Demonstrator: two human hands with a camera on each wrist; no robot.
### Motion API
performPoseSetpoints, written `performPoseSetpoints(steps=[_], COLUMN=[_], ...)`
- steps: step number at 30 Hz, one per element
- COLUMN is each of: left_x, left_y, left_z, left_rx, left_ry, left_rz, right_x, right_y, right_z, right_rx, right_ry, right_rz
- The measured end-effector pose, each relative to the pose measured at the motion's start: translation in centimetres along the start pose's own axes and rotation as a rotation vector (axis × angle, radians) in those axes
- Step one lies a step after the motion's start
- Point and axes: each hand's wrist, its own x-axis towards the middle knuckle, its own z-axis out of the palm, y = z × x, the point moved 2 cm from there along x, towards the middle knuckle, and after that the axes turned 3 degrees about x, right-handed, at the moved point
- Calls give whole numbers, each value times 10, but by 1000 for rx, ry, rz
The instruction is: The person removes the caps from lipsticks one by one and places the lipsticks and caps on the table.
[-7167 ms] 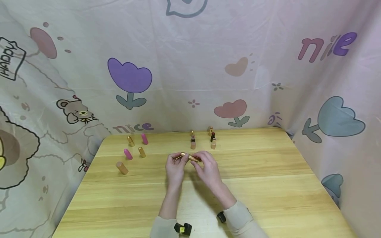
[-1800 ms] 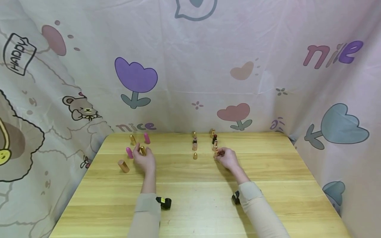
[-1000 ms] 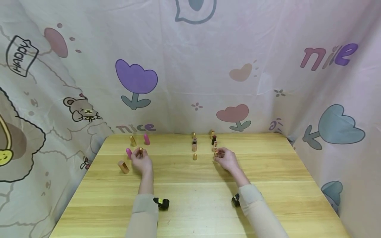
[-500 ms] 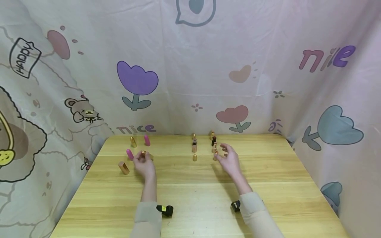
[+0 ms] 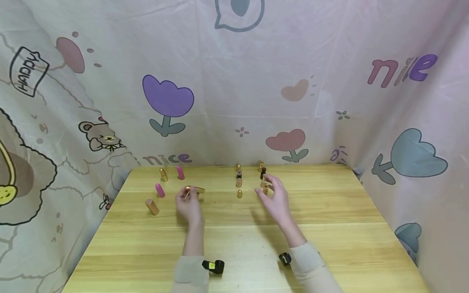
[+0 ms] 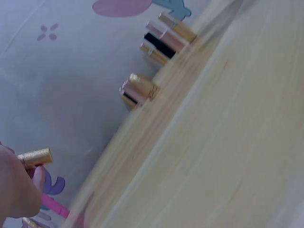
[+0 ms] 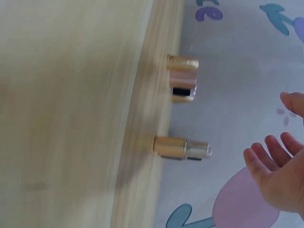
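Observation:
My left hand [image 5: 189, 205] holds a gold lipstick [image 5: 198, 189] level above the left-middle of the table; in the left wrist view the gold lipstick [image 6: 37, 157] sticks out past the fingers. My right hand [image 5: 276, 203] holds nothing, its fingers spread, near the front of a row of uncapped lipsticks [image 5: 266, 190]. In the right wrist view, the uncapped gold lipstick [image 7: 171, 147] stands apart from the right hand [image 7: 282, 178]. Between the hands, a small gold cap [image 5: 239, 194] stands at the front of a row of caps [image 5: 239, 183].
On the left stand a gold lipstick [image 5: 163, 175], a pink one [image 5: 180, 173], another pink one [image 5: 159, 190] and a copper-coloured tube [image 5: 152, 207]. The wooden table [image 5: 234, 244] meets a patterned cloth [image 5: 220, 81] at its back edge.
After both hands worked on a gold lipstick, its cap and base came to stand in the two rows. My right hand let go and opened; my left picked up another gold lipstick and moved right.

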Motion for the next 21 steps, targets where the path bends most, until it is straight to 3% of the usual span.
performPoseSetpoints(steps=[11,21], left_x=[-35,-67], left_y=[-4,-9], left_z=[21,38], left_rx=[-55,-64], left_ry=[-78,-203], left_rz=[-2,22], right_x=[-15,-23], right_y=[-13,-11], right_z=[27,43], right_rx=[1,-57], right_ry=[-33,-66], right_rz=[-108,-185])
